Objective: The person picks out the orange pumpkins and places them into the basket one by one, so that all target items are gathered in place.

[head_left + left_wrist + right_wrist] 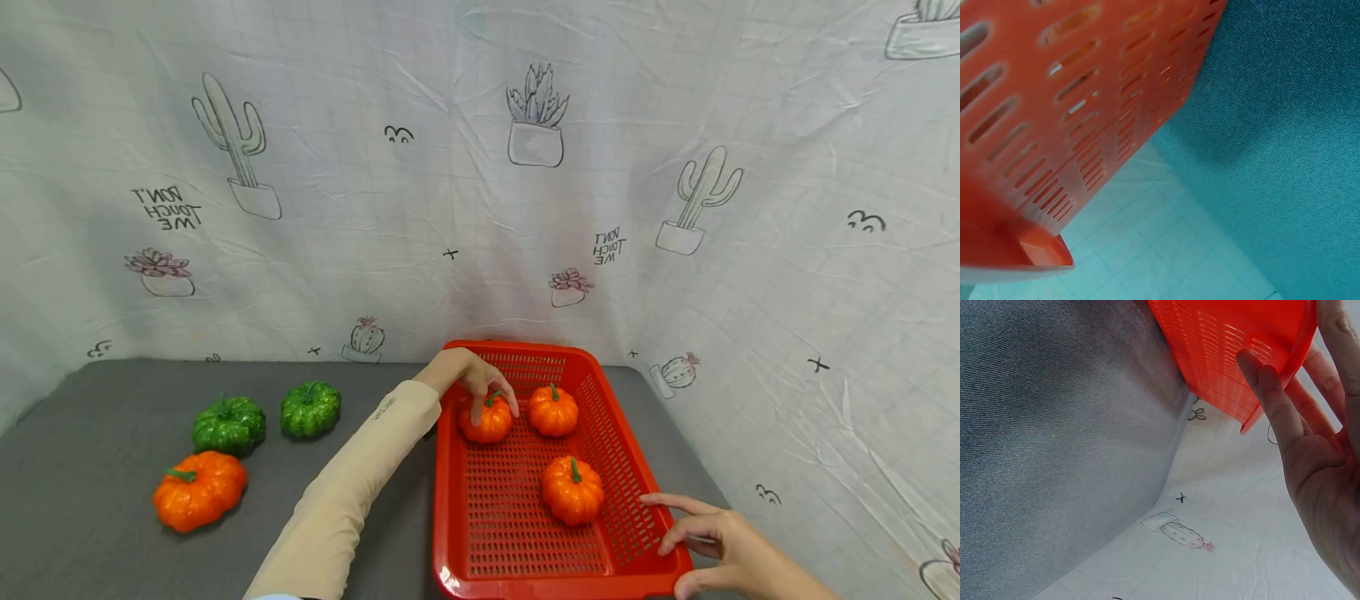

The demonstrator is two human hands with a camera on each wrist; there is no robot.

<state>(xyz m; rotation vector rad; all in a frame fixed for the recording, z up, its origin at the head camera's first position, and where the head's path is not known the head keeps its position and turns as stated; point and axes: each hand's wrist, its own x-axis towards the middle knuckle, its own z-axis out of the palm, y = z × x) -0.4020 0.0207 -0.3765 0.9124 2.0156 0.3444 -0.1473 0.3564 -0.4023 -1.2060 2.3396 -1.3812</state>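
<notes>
My left hand [482,385] reaches into a red plastic basket [442,517] and grips a small orange pumpkin [491,425] at the basket's far left, thumb and fingers on either side of its green stem. Two more orange pumpkins lie in the basket, one at the far side [553,411] and one nearer the front [572,492]. At the near right corner my right hand [723,542] holds the basket's rim. The right wrist view shows its fingers [1282,412] against the basket's outer side. The left wrist view shows the slotted basket wall [1079,94]; the left hand is out of that frame.
On the grey tabletop [97,475] to the left lie two green pumpkins, one [228,425] beside a larger orange pumpkin [200,490], the other [311,408] farther right. A white cloth [450,208] printed with cacti hangs behind the table and along its right side.
</notes>
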